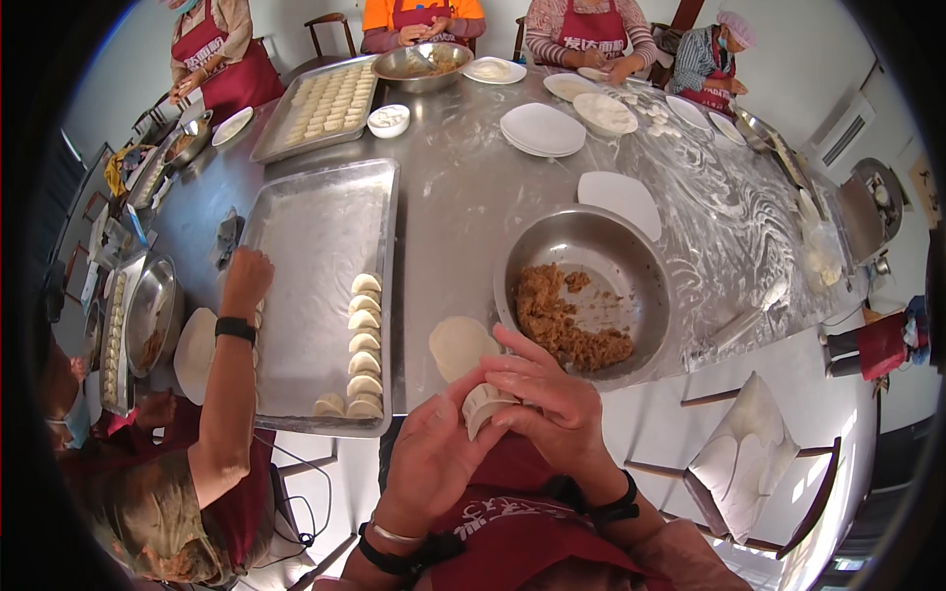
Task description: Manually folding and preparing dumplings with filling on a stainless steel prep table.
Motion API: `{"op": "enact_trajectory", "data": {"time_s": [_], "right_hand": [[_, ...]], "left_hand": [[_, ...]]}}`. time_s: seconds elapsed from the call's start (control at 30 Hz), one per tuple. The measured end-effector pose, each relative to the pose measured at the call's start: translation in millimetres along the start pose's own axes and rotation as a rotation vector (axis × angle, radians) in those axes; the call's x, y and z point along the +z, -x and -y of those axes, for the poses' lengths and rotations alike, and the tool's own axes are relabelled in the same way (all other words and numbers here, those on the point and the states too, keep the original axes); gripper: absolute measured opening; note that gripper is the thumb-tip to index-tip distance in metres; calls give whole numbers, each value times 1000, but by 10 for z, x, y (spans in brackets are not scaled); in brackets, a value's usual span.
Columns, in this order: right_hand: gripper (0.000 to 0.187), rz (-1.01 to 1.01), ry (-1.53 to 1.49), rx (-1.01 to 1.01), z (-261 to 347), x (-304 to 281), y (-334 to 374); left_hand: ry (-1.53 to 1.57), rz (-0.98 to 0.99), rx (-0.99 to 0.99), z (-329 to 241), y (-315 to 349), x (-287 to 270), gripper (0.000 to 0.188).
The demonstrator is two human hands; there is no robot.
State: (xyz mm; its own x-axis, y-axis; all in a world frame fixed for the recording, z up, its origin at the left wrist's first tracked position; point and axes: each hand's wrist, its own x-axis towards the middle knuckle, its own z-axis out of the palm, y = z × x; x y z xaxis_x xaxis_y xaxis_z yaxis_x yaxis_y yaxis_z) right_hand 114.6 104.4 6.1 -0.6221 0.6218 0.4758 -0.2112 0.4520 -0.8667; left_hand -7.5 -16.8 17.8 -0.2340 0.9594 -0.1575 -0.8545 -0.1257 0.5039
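Observation:
Between my two hands, in front of my apron, is a folded dumpling (485, 406) with a pleated edge. My left hand (434, 458) supports it from the left with curled fingers. On its other side my right hand (552, 399) pinches the rim. Just beyond my fingers a round dough wrapper (461, 347) lies flat on the metal table. To its right stands a steel bowl (631, 258) with brown minced filling (562, 310) in it. Left of my hands is a metal tray (305, 217) with a column of finished dumplings (365, 340) along its right side.
A co-worker's arm (232, 364) reaches over the tray's left edge. White plates (621, 202) and stacked plates (542, 130) lie beyond the bowl. A full dumpling tray (330, 103) and another bowl (424, 67) stand at the far side, near several aproned people. Flour streaks the table's right part.

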Motion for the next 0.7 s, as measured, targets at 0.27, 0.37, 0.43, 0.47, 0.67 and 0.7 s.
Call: {"op": "enact_trajectory", "data": {"time_s": [0.27, 0.37, 0.43, 0.47, 0.67, 0.7], "right_hand": [[26, 155, 85, -141, -53, -53, -8], [23, 176, 131, -162, -16, -60, -23], [16, 188, 216, -158, 30, -58, -62], [16, 187, 217, -157, 48, -56, -71], [16, 89, 26, -103, -30, 83, 42], [14, -19, -15, -33, -1, 148, 63]], "left_hand": [[-61, 56, -107, -25, 38, -42, 52], [-57, 0, -135, -23, 47, -30, 50], [-65, -17, -108, -35, 49, -12, 47], [-75, -28, -88, -38, 44, -9, 44], [-92, 30, 33, 14, 43, 12, 46], [-96, 31, 34, 31, 35, -25, 46]]}}
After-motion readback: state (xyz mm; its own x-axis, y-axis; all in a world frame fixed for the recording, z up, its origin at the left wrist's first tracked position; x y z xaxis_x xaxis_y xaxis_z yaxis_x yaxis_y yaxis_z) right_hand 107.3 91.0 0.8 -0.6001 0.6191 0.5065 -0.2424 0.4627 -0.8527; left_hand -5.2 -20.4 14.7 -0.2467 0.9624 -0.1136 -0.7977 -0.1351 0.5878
